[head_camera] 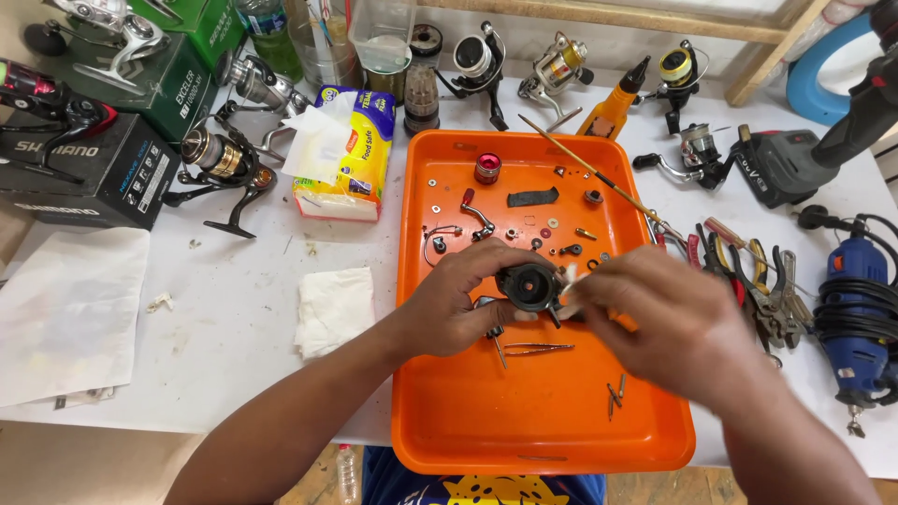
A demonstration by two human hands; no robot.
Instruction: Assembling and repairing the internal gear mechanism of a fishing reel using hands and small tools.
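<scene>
Hands hold round dark reel part over orange tray.

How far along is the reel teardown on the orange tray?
Done: small screws, washers and a red knob lie loose on the orange tray. In hand: left hand grips the dark reel body; right hand works a white swab at it. Left: those parts are not yet back on.

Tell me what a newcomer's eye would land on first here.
The bright orange tray in the middle of the white table stands out first, scattered with small screws and parts. Above it, the left hand holds a dark round reel part, and the right hand is at its right side. Fishing reels line the back edge, and a blue power tool lies at the right.
</scene>
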